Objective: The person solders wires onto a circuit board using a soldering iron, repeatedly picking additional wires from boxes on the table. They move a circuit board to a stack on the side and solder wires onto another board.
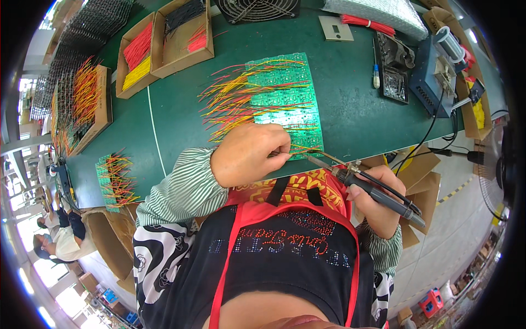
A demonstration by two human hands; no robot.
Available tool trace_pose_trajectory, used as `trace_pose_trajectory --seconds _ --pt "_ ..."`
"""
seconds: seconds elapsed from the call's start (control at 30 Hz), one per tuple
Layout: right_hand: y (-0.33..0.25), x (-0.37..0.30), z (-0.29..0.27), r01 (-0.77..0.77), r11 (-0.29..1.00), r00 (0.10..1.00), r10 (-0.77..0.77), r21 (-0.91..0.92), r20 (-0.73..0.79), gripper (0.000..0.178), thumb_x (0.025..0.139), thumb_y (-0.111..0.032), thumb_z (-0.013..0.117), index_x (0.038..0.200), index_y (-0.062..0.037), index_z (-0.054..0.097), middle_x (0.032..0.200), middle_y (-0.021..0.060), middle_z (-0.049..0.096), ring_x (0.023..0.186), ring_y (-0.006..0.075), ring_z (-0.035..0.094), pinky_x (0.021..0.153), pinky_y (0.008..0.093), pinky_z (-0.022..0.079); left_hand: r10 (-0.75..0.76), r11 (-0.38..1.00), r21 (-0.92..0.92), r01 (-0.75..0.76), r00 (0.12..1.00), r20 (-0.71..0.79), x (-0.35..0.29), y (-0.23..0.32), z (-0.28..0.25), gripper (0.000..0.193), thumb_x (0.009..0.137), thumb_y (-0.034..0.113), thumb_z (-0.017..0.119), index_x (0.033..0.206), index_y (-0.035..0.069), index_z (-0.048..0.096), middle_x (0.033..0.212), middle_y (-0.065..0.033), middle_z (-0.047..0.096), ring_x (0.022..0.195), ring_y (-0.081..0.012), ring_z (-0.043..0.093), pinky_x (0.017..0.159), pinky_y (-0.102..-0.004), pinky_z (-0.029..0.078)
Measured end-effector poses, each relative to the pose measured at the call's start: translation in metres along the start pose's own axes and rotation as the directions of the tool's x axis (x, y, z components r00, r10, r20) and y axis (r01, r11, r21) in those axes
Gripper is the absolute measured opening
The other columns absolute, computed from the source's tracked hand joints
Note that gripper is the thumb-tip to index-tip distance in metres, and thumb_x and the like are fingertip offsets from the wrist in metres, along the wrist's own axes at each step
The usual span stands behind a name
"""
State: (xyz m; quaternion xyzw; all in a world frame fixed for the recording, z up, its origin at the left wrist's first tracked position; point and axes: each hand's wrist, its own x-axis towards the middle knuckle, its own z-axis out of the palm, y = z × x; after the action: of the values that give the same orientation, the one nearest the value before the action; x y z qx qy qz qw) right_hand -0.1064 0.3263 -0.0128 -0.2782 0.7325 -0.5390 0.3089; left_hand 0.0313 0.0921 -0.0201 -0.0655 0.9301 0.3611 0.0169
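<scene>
My left hand (253,153) is closed in a pinch at the front edge of a green circuit board panel (287,113), its fingertips on a thin wire (300,147). Rows of red and yellow wires (230,93) stick out from the panel toward the left. My right hand (378,200) is wrapped around a soldering iron (386,199) that has a thin feed tube along it. The iron's tip points left, close to the board's front edge and my left fingertips. Whether the tip touches the board, I cannot tell.
Cardboard boxes (159,74) of red, yellow and black wires stand at the back left. A smaller wired board (115,178) lies left. On the right are a blue soldering station (433,77) with a wire spool, a screwdriver (376,75), a black tray (394,85) and a hanging cable (430,129).
</scene>
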Motion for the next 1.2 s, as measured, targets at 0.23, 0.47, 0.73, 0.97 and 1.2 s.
trace_pose_trajectory --seconds 0.23,0.47,0.73,0.97,1.2 --pt "-0.004 -0.002 -0.002 0.045 0.999 0.998 -0.046 -0.028 -0.032 0.02 0.07 -0.009 0.073 0.083 -0.0005 0.061 0.069 0.0024 0.063 0.06 0.0062 0.056 0.056 0.0218 0.046 0.007 1.0 0.005 -0.007 1.0 -0.003 -0.001 0.0 0.001 0.012 0.077 0.016 0.064 0.077 0.005 0.059 0.072 -0.0083 0.058 0.066 -0.0257 0.057 0.057 -0.0369 0.044" --pt "-0.004 -0.006 -0.008 -0.01 1.0 0.997 0.012 0.021 -0.08 0.022 0.069 -0.011 0.075 0.082 -0.0006 0.061 0.069 0.0022 0.063 0.061 0.0064 0.057 0.058 0.0218 0.046 0.002 1.0 0.003 -0.002 1.0 -0.009 0.0 0.004 0.0 0.011 0.077 0.015 0.063 0.076 0.005 0.058 0.072 -0.009 0.058 0.068 -0.0276 0.058 0.059 -0.0384 0.045" --pt "-0.002 -0.009 -0.016 -0.043 0.998 0.992 0.047 0.041 -0.117 0.022 0.068 -0.009 0.073 0.083 -0.0005 0.06 0.07 0.0027 0.063 0.062 0.007 0.057 0.058 0.0223 0.047 0.035 0.991 0.134 -0.008 0.979 -0.199 -0.016 -0.001 -0.043 0.006 0.079 0.009 0.065 0.081 0.003 0.064 0.073 -0.0091 0.057 0.069 -0.0244 0.058 0.059 -0.0332 0.046" --pt "-0.003 -0.012 -0.017 -0.031 0.996 0.992 0.041 0.085 -0.123 0.02 0.07 -0.003 0.07 0.085 0.0014 0.059 0.07 0.0038 0.063 0.062 0.0079 0.058 0.058 0.0221 0.047 0.142 0.981 0.167 -0.104 0.961 -0.237 0.0 0.02 -0.001 0.008 0.077 0.011 0.065 0.08 0.005 0.061 0.076 -0.0082 0.056 0.071 -0.0265 0.057 0.061 -0.0362 0.046" --pt "0.0 -0.011 -0.019 -0.028 0.994 0.991 0.042 0.11 -0.128 0.018 0.07 0.0 0.068 0.085 0.0025 0.058 0.07 0.005 0.062 0.062 0.0086 0.059 0.058 0.0221 0.048 0.09 0.992 0.1 -0.076 0.985 -0.146 0.018 0.017 0.024 0.009 0.078 0.015 0.064 0.078 0.007 0.059 0.078 -0.0067 0.057 0.073 -0.0263 0.058 0.061 -0.0381 0.045"
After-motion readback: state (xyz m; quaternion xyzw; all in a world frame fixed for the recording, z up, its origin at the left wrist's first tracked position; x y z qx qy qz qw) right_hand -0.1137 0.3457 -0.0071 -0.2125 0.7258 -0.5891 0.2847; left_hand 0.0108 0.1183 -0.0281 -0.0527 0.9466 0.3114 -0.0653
